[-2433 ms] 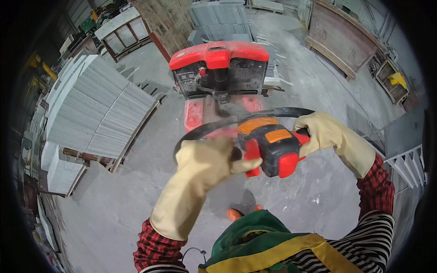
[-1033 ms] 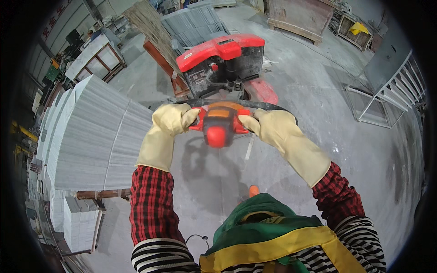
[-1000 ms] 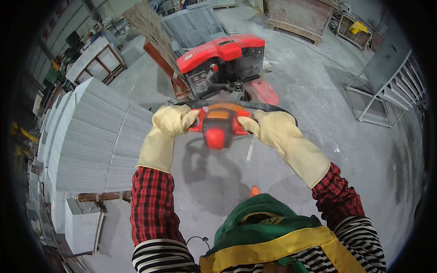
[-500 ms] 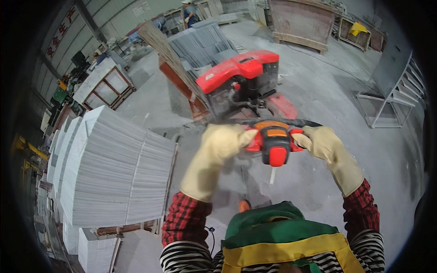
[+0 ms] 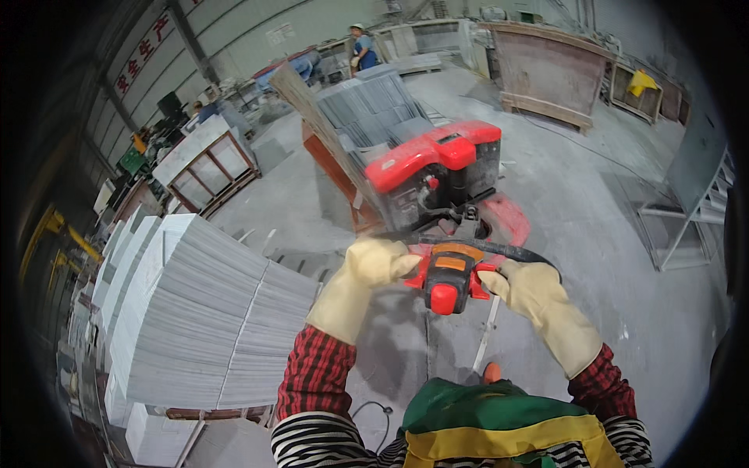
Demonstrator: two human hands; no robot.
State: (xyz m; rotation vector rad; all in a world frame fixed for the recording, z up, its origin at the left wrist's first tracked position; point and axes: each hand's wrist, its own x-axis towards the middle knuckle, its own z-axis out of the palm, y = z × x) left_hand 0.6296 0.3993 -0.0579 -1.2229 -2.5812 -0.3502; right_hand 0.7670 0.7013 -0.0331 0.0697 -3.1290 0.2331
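Note:
Both my hands wear cream rubber gloves and hold the control handle [image 5: 449,269] of a red and black electric pallet truck [image 5: 437,160]. My left hand [image 5: 374,265] is closed round the left grip, its thumb by the red lever. On the other side my right hand [image 5: 523,288] wraps the right grip, thumb at the red lever there. The handle's black bar slants down toward the right. Ahead of the truck's red cover stands a load of grey stone slabs [image 5: 367,105], with a wooden board [image 5: 331,132] along its left side.
Tall stacks of pale slabs [image 5: 211,312] stand close on my left. A metal rack [image 5: 686,195] is to the right, and a large wooden crate [image 5: 550,74] is at the far right. Farther off, a person in blue [image 5: 363,51] stands behind the load. A cable [image 5: 581,148] crosses the floor.
The handle has swung left and tilted, its right end now lower. The truck and its surroundings sit lower and farther right in view. Both hands keep their grip.

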